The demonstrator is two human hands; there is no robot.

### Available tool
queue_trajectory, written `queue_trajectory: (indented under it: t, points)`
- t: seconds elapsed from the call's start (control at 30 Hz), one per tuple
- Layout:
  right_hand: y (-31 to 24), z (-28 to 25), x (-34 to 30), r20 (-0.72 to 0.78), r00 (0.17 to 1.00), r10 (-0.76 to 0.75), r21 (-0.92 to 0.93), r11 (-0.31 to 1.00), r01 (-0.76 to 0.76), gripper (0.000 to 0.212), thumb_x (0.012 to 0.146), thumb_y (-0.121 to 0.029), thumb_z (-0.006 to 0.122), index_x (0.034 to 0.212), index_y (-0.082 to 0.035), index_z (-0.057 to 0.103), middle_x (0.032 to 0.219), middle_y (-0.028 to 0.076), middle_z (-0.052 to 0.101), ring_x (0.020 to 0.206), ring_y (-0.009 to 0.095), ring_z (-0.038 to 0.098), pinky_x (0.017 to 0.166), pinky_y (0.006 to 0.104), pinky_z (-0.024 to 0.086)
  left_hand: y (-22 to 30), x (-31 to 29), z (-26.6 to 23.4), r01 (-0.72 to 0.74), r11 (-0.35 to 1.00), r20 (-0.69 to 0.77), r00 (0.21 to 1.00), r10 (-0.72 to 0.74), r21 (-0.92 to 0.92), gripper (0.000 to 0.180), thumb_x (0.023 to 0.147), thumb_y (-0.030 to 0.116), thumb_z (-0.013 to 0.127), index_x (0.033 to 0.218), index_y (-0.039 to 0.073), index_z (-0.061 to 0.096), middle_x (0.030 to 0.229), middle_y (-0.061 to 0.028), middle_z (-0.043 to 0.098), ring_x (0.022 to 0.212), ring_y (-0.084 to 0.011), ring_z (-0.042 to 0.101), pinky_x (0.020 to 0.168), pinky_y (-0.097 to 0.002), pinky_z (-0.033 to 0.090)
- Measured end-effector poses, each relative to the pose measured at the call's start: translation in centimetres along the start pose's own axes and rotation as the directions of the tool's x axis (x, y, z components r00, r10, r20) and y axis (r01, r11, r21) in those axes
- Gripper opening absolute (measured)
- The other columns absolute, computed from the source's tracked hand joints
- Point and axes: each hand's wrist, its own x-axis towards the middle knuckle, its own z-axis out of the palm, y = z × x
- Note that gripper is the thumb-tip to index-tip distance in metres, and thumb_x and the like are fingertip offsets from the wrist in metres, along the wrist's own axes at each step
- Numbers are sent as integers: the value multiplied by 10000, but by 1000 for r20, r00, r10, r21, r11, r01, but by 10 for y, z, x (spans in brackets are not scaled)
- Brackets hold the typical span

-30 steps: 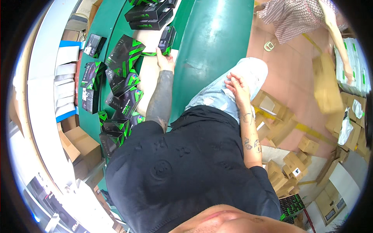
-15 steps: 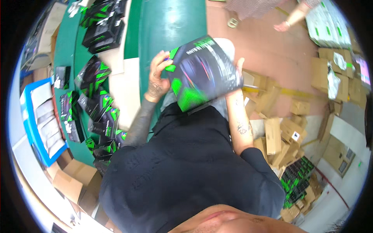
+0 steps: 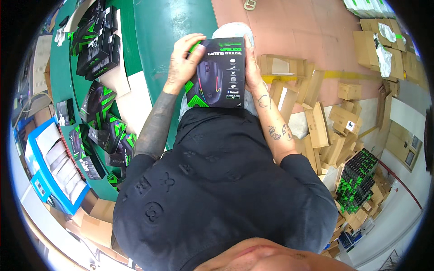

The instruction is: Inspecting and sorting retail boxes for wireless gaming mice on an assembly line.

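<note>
The left hand (image 3: 183, 61) grips the upper left corner of a box (image 3: 219, 74), fingers curled over its top edge. The right hand (image 3: 252, 67) clasps the right side, mostly hidden behind it. Between the two hands the box is held upright in front of the chest, above a lap in pale jeans. It is black with green corner patterns and shows a dark computer mouse on its face. To the left, similar boxes (image 3: 104, 113) lie scattered on a green table (image 3: 172, 22). Flattened cardboard cartons (image 3: 325, 126) are piled on the floor to the right.
</note>
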Motion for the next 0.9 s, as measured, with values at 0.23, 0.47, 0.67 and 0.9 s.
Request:
queue_trajectory:
  t: [0.23, 0.47, 0.67, 0.9]
  points:
    - [-1, -12, 9, 75, 976, -205, 1, 979, 206, 697, 814, -320, 504, 1358, -10, 196, 1348, 149, 272, 1238, 217, 275, 1024, 308, 201, -34, 14, -16, 56, -281, 28, 994, 103, -958, 542, 896, 530, 250, 785, 111, 575, 803, -18, 540, 1002, -207, 419, 1053, -390, 108]
    - [0, -5, 6, 125, 962, -244, 6, 969, 246, 718, 805, -352, 484, 1357, 0, 188, 1284, 159, 348, 1191, 213, 333, 1010, 311, 223, -20, 8, -13, -33, 2, -33, 985, -169, -999, 480, 890, 498, 320, 921, 86, 564, 842, -36, 553, 1008, -200, 436, 1020, -383, 222]
    - [14, 13, 17, 90, 993, 75, 52, 995, -79, 592, 922, -450, 291, 1384, -101, 169, 1334, 131, 334, 1168, 224, 411, 945, 338, 367, -19, -62, -24, 599, 183, 328, 640, -695, -779, 414, 762, 144, 664, 1121, 24, 495, 1032, -68, 574, 931, -161, 543, 814, -300, 448]
    - [46, 11, 23, 262, 942, 210, -411, 907, -88, 516, 913, -285, 445, 1339, -49, 274, 1144, 144, 524, 945, 159, 546, 751, 272, 474, -51, -156, -104, -419, 180, -367, 426, -827, -890, 312, 791, 169, 597, 1067, 51, 510, 1113, -77, 556, 1050, -224, 508, 949, -362, 367]
